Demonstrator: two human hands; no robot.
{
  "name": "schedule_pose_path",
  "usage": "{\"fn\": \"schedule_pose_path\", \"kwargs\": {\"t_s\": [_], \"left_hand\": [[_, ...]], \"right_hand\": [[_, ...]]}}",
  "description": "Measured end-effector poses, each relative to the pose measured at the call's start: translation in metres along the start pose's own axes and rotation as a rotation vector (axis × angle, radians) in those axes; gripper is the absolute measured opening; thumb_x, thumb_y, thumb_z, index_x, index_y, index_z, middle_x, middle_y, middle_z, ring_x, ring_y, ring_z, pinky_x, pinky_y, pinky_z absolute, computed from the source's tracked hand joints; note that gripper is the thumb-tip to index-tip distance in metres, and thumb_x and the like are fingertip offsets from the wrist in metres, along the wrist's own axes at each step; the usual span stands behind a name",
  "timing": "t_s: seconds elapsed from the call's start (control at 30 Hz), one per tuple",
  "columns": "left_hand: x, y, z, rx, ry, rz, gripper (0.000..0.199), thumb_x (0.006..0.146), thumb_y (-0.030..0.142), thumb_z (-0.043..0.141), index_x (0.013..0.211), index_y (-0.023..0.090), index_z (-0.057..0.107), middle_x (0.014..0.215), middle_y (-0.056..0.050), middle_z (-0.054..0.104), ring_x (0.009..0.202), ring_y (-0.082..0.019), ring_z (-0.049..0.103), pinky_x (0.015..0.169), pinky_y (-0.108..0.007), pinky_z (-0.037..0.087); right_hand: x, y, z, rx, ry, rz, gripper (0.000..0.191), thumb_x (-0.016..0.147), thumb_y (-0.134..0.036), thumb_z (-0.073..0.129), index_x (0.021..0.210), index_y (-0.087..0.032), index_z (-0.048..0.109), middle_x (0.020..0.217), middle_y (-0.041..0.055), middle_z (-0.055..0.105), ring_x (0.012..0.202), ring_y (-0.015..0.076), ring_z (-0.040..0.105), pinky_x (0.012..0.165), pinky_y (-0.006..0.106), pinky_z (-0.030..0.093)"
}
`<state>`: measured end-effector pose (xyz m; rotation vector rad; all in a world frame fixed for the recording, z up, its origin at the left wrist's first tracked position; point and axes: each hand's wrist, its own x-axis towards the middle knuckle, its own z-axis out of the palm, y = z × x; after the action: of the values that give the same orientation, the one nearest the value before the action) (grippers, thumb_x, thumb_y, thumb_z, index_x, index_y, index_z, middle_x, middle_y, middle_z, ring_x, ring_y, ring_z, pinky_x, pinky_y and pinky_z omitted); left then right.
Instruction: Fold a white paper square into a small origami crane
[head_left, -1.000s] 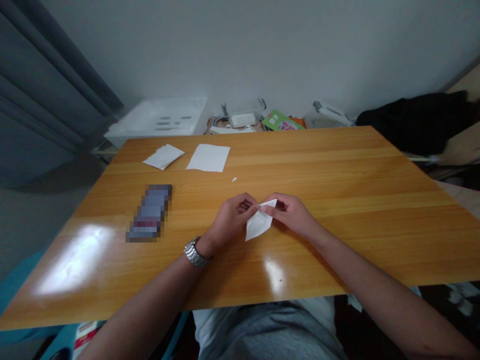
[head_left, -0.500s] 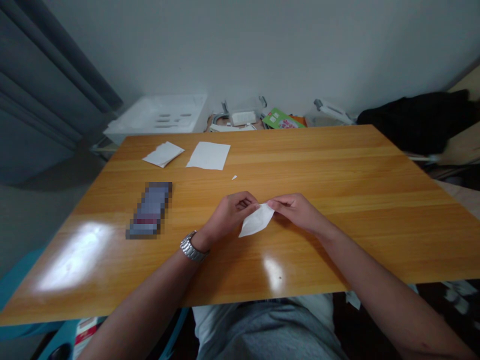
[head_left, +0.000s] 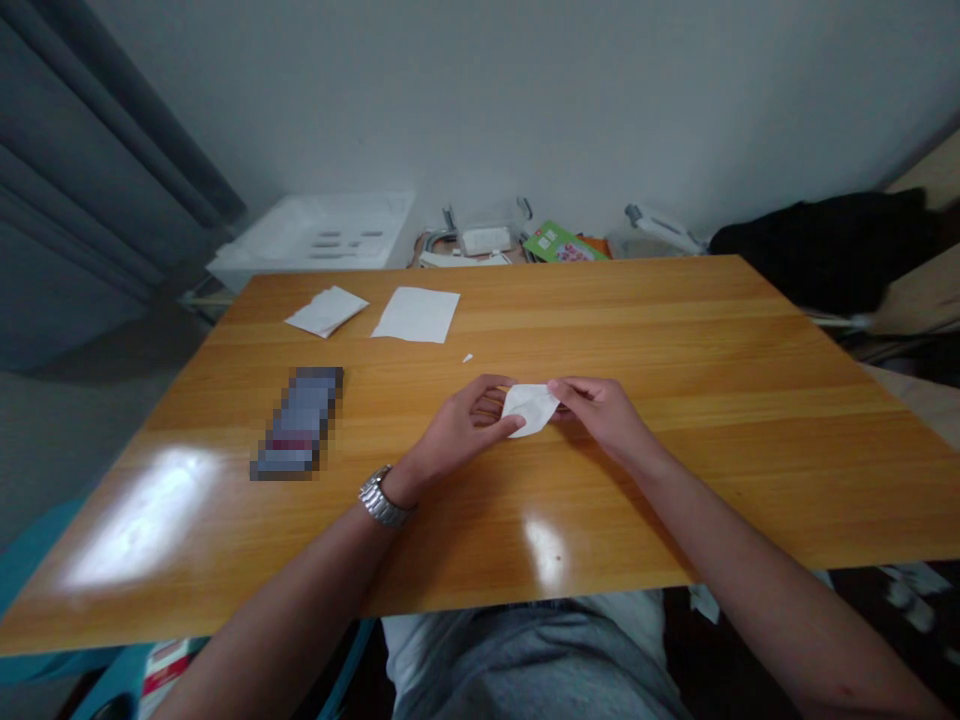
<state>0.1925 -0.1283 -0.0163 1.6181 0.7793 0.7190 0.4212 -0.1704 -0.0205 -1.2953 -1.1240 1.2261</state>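
A small folded piece of white paper (head_left: 531, 408) is held up over the wooden table between my two hands. My left hand (head_left: 474, 415) grips its left side, thumb on the front face and fingers curled behind. My right hand (head_left: 596, 408) pinches the paper's upper right corner between thumb and fingers. Some fingertips of both hands are hidden behind the paper. A tiny white paper scrap (head_left: 468, 358) lies on the table just beyond my left hand.
A square white sheet (head_left: 417, 314) and a folded white paper (head_left: 328, 311) lie at the far left of the table (head_left: 660, 330). A blurred-out phone-like object (head_left: 300, 420) lies to the left. Behind the table's far edge are a white basin (head_left: 315, 230) and a green booklet (head_left: 562, 243).
The paper has been turned and raised, so its face now shows more upright. My left thumb has shifted down to its lower left edge, while my right hand keeps the upper right corner.
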Motion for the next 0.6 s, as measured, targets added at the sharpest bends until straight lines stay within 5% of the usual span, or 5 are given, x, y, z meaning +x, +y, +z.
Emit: {"fn": "schedule_pose_path", "kwargs": {"t_s": [0.33, 0.6], "left_hand": [[0.003, -0.007, -0.009, 0.234, 0.168, 0.108, 0.024, 0.093, 0.020, 0.062, 0.116, 0.016, 0.068, 0.113, -0.008, 0.076, 0.103, -0.019, 0.073, 0.092, -0.030, 0.057], [-0.003, 0.002, -0.004, 0.442, 0.042, 0.150, 0.021, 0.095, 0.022, 0.061, 0.111, 0.021, 0.075, 0.110, -0.003, 0.078, 0.099, -0.018, 0.072, 0.088, -0.027, 0.054]], "right_hand": [[0.000, 0.003, 0.002, 0.091, -0.099, 0.067, 0.041, 0.074, -0.056, 0.085, 0.090, -0.018, 0.077, 0.096, 0.0063, 0.074, 0.091, 0.0220, 0.071, 0.089, 0.039, 0.061], [-0.005, -0.002, 0.006, -0.162, -0.251, 0.014, 0.040, 0.086, -0.055, 0.073, 0.093, -0.016, 0.075, 0.089, 0.0066, 0.075, 0.079, 0.0189, 0.065, 0.071, 0.030, 0.050]]}}
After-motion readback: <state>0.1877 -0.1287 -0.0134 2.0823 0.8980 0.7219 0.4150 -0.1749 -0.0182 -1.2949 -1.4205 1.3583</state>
